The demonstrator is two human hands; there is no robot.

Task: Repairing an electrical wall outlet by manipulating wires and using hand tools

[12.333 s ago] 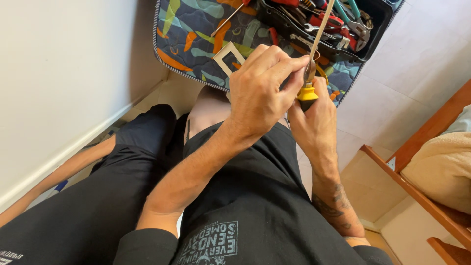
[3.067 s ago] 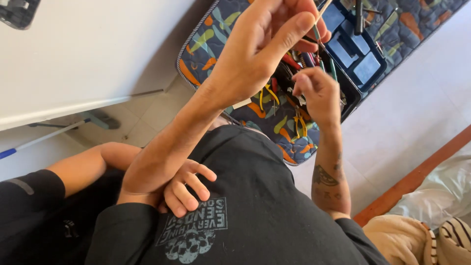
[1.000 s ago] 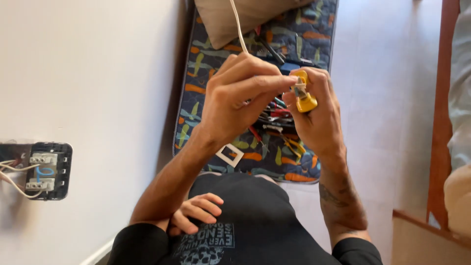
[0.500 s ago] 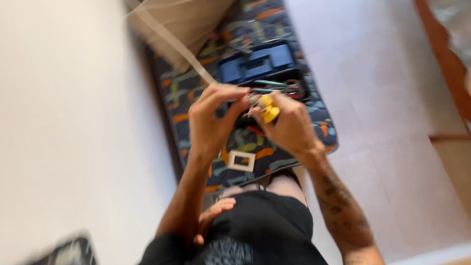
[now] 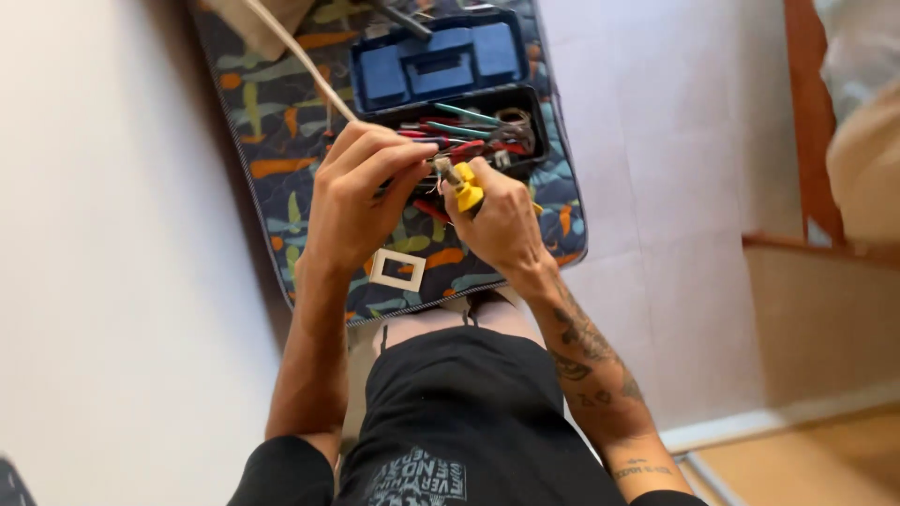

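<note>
My left hand (image 5: 361, 201) is closed in a pinch on the end of a white cable (image 5: 298, 58), which runs up and away to the left. My right hand (image 5: 502, 225) is wrapped shut around a yellow-handled tool (image 5: 464, 187), its long axis slanting up-left so the tip meets my left fingertips — the two hands nearly touch there. Beyond them lies an open blue toolbox (image 5: 441, 66) on a patterned mat (image 5: 272, 159); a white square frame (image 5: 397, 270) lies below my left hand.
</note>
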